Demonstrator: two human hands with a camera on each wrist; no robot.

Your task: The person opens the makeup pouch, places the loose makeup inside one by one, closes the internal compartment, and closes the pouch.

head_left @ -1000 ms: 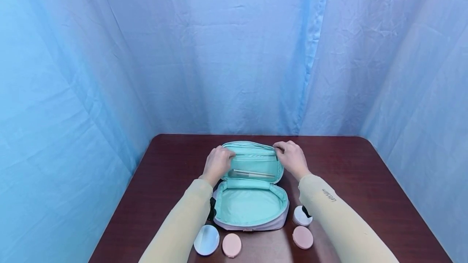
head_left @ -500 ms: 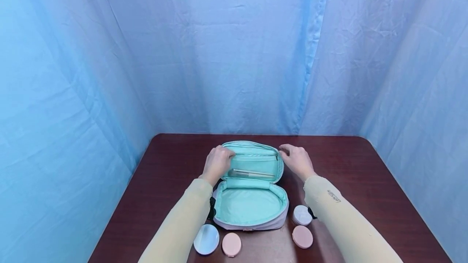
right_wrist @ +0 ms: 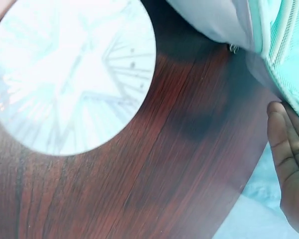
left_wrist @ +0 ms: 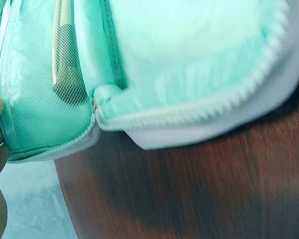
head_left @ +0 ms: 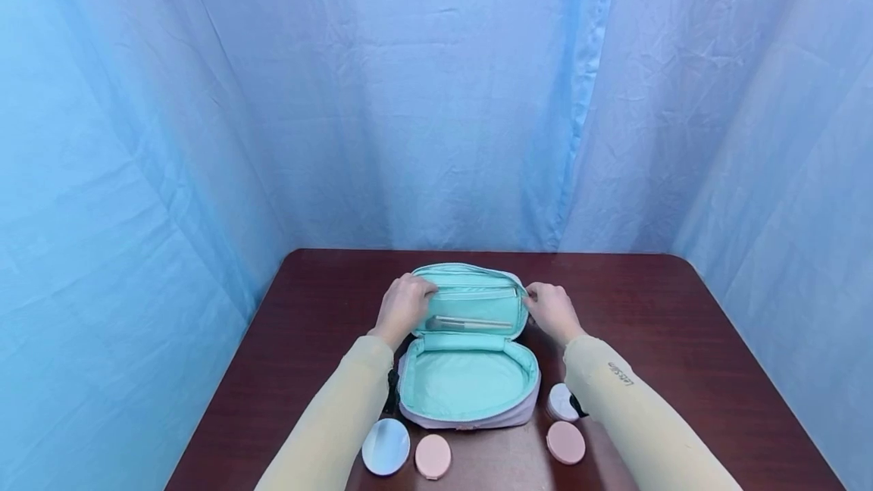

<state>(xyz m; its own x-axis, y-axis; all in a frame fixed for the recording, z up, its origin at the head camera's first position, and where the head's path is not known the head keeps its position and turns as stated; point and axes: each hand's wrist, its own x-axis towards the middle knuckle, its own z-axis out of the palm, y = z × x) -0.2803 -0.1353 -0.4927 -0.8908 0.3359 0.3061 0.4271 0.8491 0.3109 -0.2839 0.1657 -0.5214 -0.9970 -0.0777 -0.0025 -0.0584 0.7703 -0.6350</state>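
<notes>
A lilac makeup bag with a mint-green lining (head_left: 470,385) lies unzipped, its lid folded back towards the far side. Behind the lid's mesh pocket (left_wrist: 32,84) sits a makeup brush (head_left: 470,323). My left hand (head_left: 402,305) grips the left part of the lid near the pocket's top edge; in the left wrist view the thumb rests on the inner side and the fingers lie below. At the lid's right rim, my right hand (head_left: 554,311) pinches the edge, with its fingers (right_wrist: 279,127) partly behind the rim in the right wrist view.
Near the bag's front lie a white round case (head_left: 386,447) and a pink compact (head_left: 433,457). To its right are another pink compact (head_left: 565,442) and a white round jar (head_left: 561,402), partly covered by the right wrist. Blue curtains surround the dark wooden table (head_left: 327,286).
My right hand let go of the lid's upper right corner, moved slightly right, then came down onto the right rim. The left hand stayed in place on the lid.
</notes>
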